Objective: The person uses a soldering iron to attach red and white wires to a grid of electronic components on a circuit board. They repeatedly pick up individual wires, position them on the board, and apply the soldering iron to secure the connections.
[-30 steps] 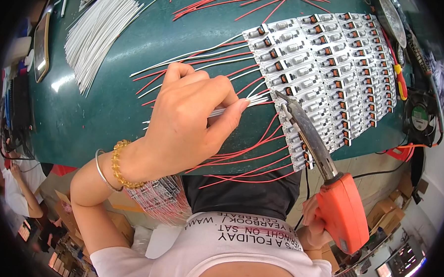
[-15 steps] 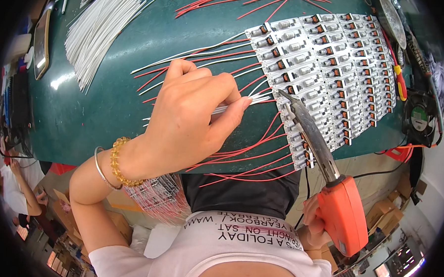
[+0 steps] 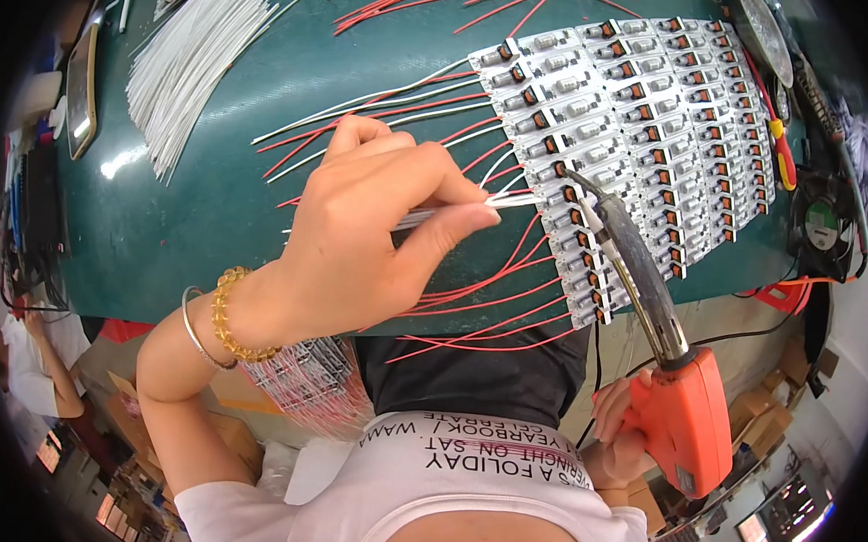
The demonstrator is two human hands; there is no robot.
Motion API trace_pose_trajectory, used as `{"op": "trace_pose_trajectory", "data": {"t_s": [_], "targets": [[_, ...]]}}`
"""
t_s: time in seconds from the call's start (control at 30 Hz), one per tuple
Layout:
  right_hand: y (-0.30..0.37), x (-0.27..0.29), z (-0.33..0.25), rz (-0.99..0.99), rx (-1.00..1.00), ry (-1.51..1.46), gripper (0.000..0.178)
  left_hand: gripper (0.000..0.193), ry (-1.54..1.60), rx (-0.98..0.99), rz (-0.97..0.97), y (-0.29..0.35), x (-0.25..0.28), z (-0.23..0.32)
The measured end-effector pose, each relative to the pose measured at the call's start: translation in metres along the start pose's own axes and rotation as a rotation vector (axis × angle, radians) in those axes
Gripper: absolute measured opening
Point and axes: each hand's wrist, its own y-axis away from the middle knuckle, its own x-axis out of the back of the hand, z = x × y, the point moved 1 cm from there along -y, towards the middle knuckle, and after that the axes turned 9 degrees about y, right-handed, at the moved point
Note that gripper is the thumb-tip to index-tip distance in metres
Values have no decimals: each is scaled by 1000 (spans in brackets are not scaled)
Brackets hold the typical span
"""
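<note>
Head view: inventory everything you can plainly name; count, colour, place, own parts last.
Flat tabletop: one, green, middle
Flat circuit board panel: one, white, right of centre
Thin straight wire pile: one, white, upper left
Thin loose wires: several, red, top centre
Thin wires beside panel: many, red and white, centre
Soldering iron: one, orange handle, lower right
Flat phone: one, gold edge, left
Square fan: one, black, far right
Wired circuit boards: several, grey and red, below table
Cardboard boxes: several, brown, lower corners
Beaded bracelet: one, yellow, left wrist
Left hand: one, bare, centre, pinching thin white wires
Right hand: one, bare, lower right
</note>
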Motion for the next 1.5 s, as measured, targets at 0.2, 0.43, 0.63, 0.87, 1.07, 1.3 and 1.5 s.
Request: {"op": "trace_pose_trajectory", "data": {"t_s": [0.2,0.43,0.63,0.87,1.07,1.3,1.5], "targets": [[-1,28,6,-311,77,152,17,11,-73,26,17,4,-9,3],[30,29,43,-61,95,54,13,11,-93,11,5,2,-11,4],[27,22,23,-38,48,316,19,14,-113,3,5,3,-14,3],[8,27,9,-266,23,273,11,14,-137,-5,15,4,-14,3],[2,19,-2,-268,-25,227,13,11,-134,17,14,3,-13,5],[10,20,4,-192,58,222,11,11,-9,-7,30,5,-15,9],[31,25,41,-68,206,116,11,12,-69,-13,22,5,-18,11]]}}
